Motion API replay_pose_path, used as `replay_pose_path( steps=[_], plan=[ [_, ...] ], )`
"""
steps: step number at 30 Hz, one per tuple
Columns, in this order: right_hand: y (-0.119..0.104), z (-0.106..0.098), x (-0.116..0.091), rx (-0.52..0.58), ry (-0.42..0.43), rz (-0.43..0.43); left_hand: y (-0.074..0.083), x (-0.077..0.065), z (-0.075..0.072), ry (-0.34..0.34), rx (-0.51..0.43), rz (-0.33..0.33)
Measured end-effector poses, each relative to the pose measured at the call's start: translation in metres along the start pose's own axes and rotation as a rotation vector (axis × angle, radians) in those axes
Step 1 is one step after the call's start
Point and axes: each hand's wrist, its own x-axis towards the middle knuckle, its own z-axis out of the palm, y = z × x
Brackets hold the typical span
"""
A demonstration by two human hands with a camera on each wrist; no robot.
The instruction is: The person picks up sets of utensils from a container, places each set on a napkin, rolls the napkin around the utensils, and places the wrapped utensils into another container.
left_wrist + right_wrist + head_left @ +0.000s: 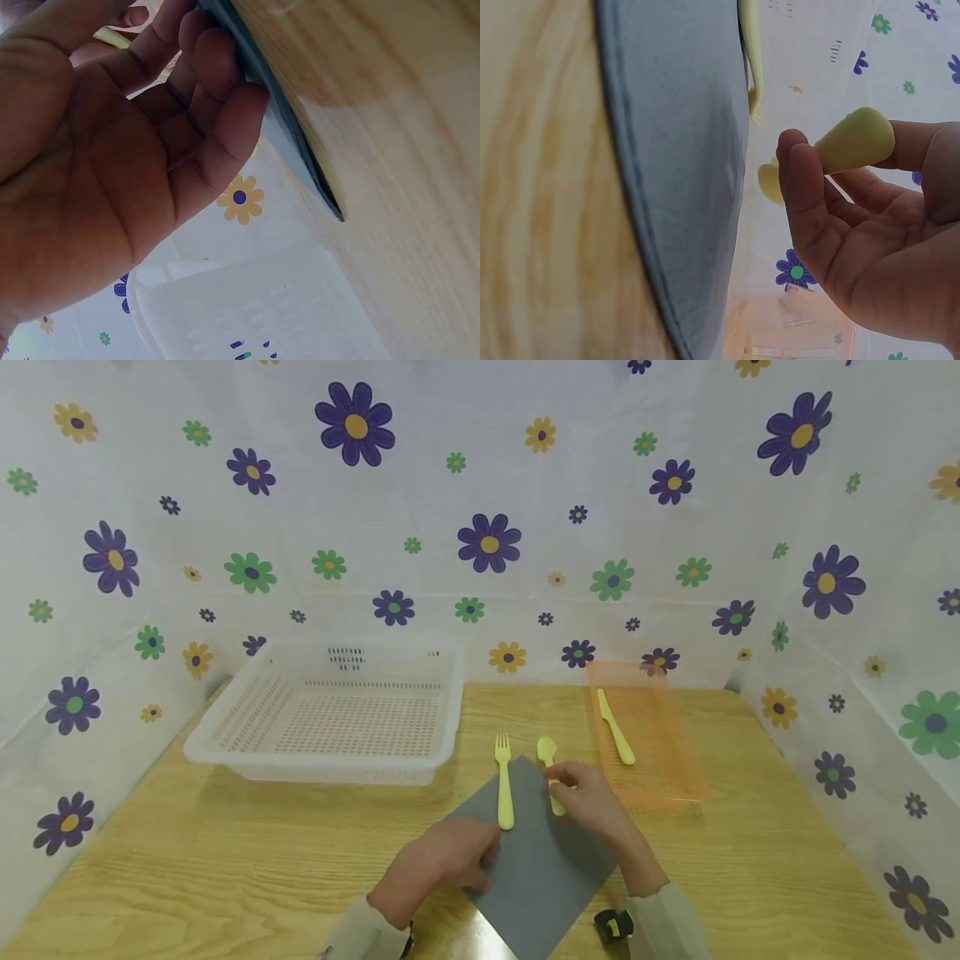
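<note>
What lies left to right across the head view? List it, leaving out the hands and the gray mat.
White basket → yellow fork → yellow spoon → orange basket, with the yellow knife lying in it.

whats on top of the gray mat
The yellow fork lies partly on the gray mat, tines past its edge. The right hand holds the spoon, handle over the mat. Whatever the left hand covers is hidden.

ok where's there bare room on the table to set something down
Bare table lies left of the left sleeve, nearer than the white basket, and right of the right sleeve, nearer than the orange tray. Crowded around the grey mat: fork, spoon, left hand and right hand.
</note>
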Motion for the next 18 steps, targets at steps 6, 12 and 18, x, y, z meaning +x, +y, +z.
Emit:
replay_pose_path(
  steps=[6, 12, 18],
  plan=[
    [0.0006, 0.0007, -0.0007, -0.049, -0.028, -0.010, 0.0002, 0.0006, 0.0001, -0.006, -0.011, 0.000],
    [-0.0001, 0.0017, -0.0013, -0.108, -0.066, -0.004, 0.0010, 0.0003, -0.0002, -0.006, -0.009, -0.005],
    [0.0001, 0.0013, -0.0017, -0.208, -0.089, -0.044, 0.0018, 0.0004, -0.0009, -0.009, 0.003, -0.011]
  ],
)
